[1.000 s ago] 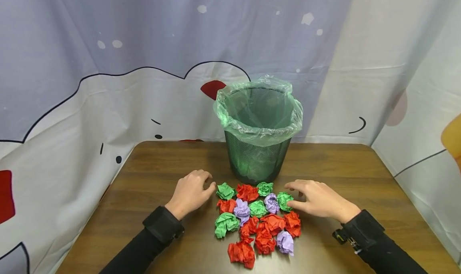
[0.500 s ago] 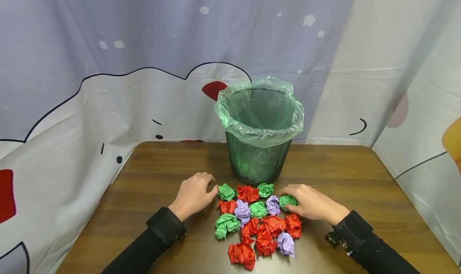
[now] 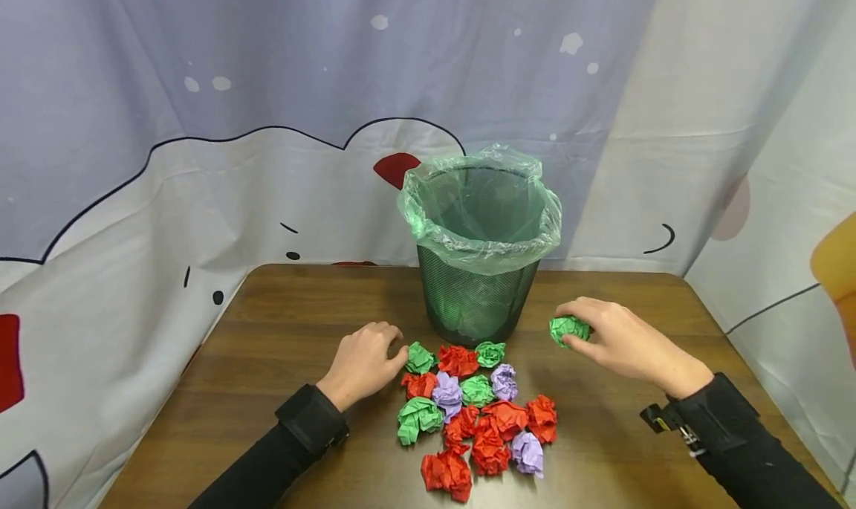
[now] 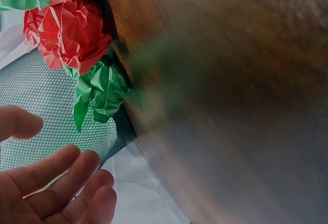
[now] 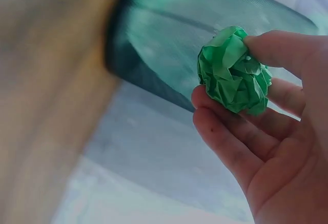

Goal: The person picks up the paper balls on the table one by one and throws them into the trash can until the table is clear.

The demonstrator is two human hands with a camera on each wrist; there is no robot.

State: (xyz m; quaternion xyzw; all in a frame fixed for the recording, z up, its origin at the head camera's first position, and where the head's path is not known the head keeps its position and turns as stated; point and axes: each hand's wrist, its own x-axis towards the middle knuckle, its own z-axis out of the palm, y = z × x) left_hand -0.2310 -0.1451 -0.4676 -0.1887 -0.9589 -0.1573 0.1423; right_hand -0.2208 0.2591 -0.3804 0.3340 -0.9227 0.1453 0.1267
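Note:
My right hand (image 3: 618, 342) pinches a crumpled green paper ball (image 5: 233, 73) between thumb and fingers, to the right of the bin. Left of the pile, my left hand (image 3: 364, 364) holds nothing, its fingers loosely bent. Its fingertips are right beside another green paper ball (image 3: 420, 358) at the pile's back left corner. Crumpled red paper balls (image 3: 446, 475), purple paper balls (image 3: 528, 453) and more green ones (image 3: 419, 418) lie close together on the table. In the left wrist view, a red paper ball (image 4: 77, 32) and a green paper ball (image 4: 102, 90) show beyond my fingers (image 4: 66, 165).
A black mesh bin (image 3: 478, 301) stands behind the pile, lined with a translucent green bag (image 3: 495, 253) folded over its rim. The wooden table (image 3: 301, 301) has rounded far corners. A printed curtain (image 3: 267, 63) hangs behind it and along the sides.
My right hand has closed round the green ball at the pile's right side, lifted it and carried it right and farther back. The left hand has shifted slightly closer to the pile.

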